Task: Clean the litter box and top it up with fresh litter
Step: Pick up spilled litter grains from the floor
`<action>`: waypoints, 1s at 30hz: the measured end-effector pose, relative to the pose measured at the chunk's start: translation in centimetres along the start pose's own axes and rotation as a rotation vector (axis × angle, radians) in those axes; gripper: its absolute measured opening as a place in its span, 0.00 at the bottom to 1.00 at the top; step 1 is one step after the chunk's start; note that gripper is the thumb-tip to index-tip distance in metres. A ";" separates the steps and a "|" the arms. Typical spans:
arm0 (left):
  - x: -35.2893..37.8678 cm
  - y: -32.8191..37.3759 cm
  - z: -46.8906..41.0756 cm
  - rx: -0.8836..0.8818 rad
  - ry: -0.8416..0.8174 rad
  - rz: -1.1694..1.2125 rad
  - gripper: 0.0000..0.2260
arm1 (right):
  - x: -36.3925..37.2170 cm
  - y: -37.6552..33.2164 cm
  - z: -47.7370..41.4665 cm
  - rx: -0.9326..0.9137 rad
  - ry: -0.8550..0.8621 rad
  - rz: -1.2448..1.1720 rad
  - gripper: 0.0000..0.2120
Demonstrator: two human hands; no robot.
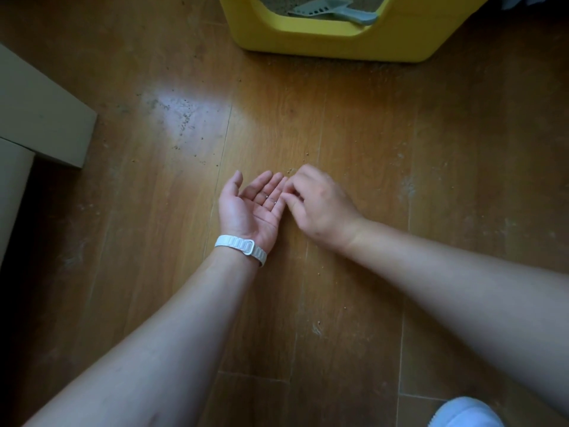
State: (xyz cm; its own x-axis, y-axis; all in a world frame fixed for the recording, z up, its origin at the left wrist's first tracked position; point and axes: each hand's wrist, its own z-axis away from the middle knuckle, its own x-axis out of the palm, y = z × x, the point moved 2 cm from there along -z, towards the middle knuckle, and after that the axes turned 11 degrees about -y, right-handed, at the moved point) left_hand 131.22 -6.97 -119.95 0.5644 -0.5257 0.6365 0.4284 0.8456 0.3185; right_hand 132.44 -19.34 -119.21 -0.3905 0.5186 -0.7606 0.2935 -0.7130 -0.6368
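Left grip point(251, 204) palm-up, loosely cupped, carrying two litter granules point(266, 197); right grip point(320, 204) at its fingertips, fingers curled to a pinch. Can't tell if it holds a grain. Floor point(338, 318) beneath both. Litter box point(323, 35) well ahead of the grips, scoop point(335, 10) lying inside it. Stray litter point(184, 118) ahead-left of the left grip. Risk: palm tilts en route to the box — grains roll off, back onto the floor.

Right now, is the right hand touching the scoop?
Apart. Head view shows the scoop in the box, bare floor between it and the right hand.
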 end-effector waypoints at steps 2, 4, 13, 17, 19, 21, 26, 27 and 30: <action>0.1 -0.2 0.2 -0.013 -0.008 0.021 0.22 | 0.4 -1.4 0.4 -0.050 -0.007 -0.043 0.04; 0.0 -0.3 0.4 -0.034 -0.023 0.035 0.23 | 0.5 -2.2 0.6 -0.078 -0.014 -0.073 0.05; -0.4 0.5 1.1 -0.012 0.000 -0.029 0.24 | -1.5 3.8 -0.3 0.228 0.021 0.005 0.07; -0.8 0.6 1.2 -0.011 0.009 -0.025 0.24 | -1.8 5.6 -1.1 0.265 -0.072 0.071 0.11; -1.0 0.5 1.2 -0.014 0.017 -0.026 0.24 | -1.8 5.4 -1.8 0.227 -0.090 0.089 0.13; -1.1 0.5 1.3 -0.018 0.023 -0.030 0.24 | -1.8 5.1 -2.5 0.197 -0.102 0.091 0.16; -1.1 0.3 1.0 -0.024 0.012 -0.025 0.24 | -1.6 5.5 -3.2 0.132 -0.078 0.107 0.14; -1.1 0.3 0.9 -0.027 0.007 -0.025 0.24 | -1.5 5.7 -3.1 0.118 -0.056 0.094 0.12; -0.9 0.3 0.6 -0.027 0.003 -0.024 0.24 | -1.2 5.8 -3.0 0.105 -0.009 0.053 0.06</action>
State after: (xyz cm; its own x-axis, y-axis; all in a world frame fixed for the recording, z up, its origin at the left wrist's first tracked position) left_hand 130.37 -6.20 -120.04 0.5563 -0.5459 0.6266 0.4603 0.8302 0.3145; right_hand 137.28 -22.71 -122.37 -0.3849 0.4746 -0.7916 0.2214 -0.7852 -0.5784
